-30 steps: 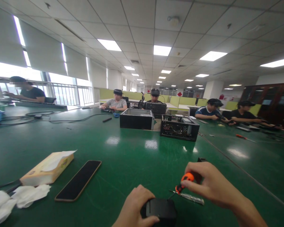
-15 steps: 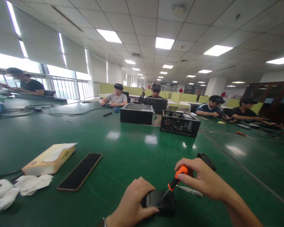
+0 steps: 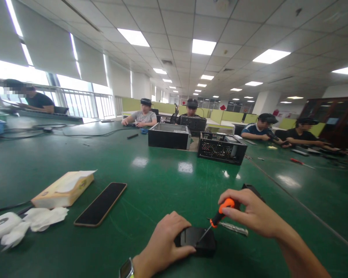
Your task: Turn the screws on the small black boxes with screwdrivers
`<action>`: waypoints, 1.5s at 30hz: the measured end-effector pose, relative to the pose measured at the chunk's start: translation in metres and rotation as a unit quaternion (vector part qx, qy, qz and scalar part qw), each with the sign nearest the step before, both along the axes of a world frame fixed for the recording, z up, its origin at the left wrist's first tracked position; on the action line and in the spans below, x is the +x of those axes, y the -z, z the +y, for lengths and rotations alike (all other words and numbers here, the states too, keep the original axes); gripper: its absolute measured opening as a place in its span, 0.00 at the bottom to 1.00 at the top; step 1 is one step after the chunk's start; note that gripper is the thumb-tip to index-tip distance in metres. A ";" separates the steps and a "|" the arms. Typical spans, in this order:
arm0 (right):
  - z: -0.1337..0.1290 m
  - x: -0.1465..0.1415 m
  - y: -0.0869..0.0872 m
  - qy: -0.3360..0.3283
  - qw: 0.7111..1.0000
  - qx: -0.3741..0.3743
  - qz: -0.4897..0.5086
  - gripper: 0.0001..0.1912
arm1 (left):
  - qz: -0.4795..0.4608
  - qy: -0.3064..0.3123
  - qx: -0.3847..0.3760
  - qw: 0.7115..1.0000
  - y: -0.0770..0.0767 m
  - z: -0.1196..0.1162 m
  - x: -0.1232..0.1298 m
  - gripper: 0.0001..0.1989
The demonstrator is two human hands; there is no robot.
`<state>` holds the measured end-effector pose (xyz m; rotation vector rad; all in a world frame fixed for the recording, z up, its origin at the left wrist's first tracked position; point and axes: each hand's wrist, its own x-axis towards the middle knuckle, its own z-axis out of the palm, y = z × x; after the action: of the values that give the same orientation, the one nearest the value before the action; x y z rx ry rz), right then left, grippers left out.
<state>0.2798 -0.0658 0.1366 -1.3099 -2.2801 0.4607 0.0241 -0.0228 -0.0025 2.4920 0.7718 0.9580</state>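
Observation:
My left hand (image 3: pixel 169 241) grips the near-left side of a small black box (image 3: pixel 205 244) lying on the green table. An orange and black screwdriver (image 3: pixel 226 204) is held by its handle in my right hand (image 3: pixel 251 214). Its shaft slants down to the left, and the tip meets the top face of the box; whether a screw sits under it is too small to tell. Behind the screwdriver lies a thin tool with a clear handle (image 3: pixel 234 228). Another black part (image 3: pixel 253 192) rests beyond my right hand, partly hidden by it.
A phone (image 3: pixel 101 204), a tissue pack (image 3: pixel 64 191) and crumpled tissues (image 3: pixel 45 219) lie to the left. Farther back stand two black computer cases (image 3: pixel 168 139) (image 3: pixel 222 150). A red screwdriver (image 3: pixel 301 163) lies at right. Several people sit around the table.
The view has shifted slightly. The screwdriver handle leans a little farther right, its tip still on the box. My left hand keeps its hold on the box.

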 end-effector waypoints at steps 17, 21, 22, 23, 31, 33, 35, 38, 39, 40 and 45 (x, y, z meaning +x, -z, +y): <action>-0.001 -0.001 0.000 0.005 1.000 0.020 -0.021 0.08 | 0.003 -0.004 0.009 1.000 -0.002 -0.001 0.001 0.24; -0.010 -0.004 -0.003 -0.002 0.999 0.032 -0.043 0.07 | 0.001 -0.004 0.005 1.000 0.000 -0.001 0.000 0.24; -0.012 -0.006 -0.002 -0.003 0.998 0.037 -0.046 0.07 | 0.001 -0.004 0.003 1.000 0.001 -0.001 0.000 0.24; -0.014 -0.007 -0.001 -0.003 0.998 0.043 -0.047 0.08 | 0.000 -0.003 0.002 1.000 0.002 0.000 0.000 0.24; -0.012 -0.015 0.004 -0.012 0.996 0.089 -0.008 0.13 | 0.000 0.002 0.013 1.000 0.003 0.004 0.000 0.29; -0.014 -0.011 -0.001 -0.038 0.997 0.072 0.013 0.10 | -0.003 0.006 0.019 1.000 0.003 0.005 0.000 0.31; -0.015 -0.006 -0.004 -0.048 0.997 0.061 0.022 0.12 | -0.005 0.010 0.024 1.000 0.004 0.006 0.000 0.32; -0.014 0.000 -0.003 -0.028 0.997 0.066 0.005 0.12 | -0.002 0.010 0.027 1.000 0.005 0.007 0.001 0.33; -0.013 0.001 -0.001 -0.013 0.997 0.076 -0.007 0.12 | 0.000 0.009 0.028 1.000 0.005 0.008 0.001 0.33; -0.011 0.001 0.002 0.003 0.996 0.089 -0.017 0.12 | 0.001 0.007 0.029 1.000 0.005 0.008 0.001 0.33; -0.007 -0.004 0.011 0.011 0.991 0.125 -0.040 0.12 | 0.002 0.003 0.033 0.999 0.007 0.010 0.001 0.34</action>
<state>0.2755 -0.0727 0.1252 -1.2456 -2.2967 0.1121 0.0250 -0.0128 -0.0091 2.5518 0.7441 0.9920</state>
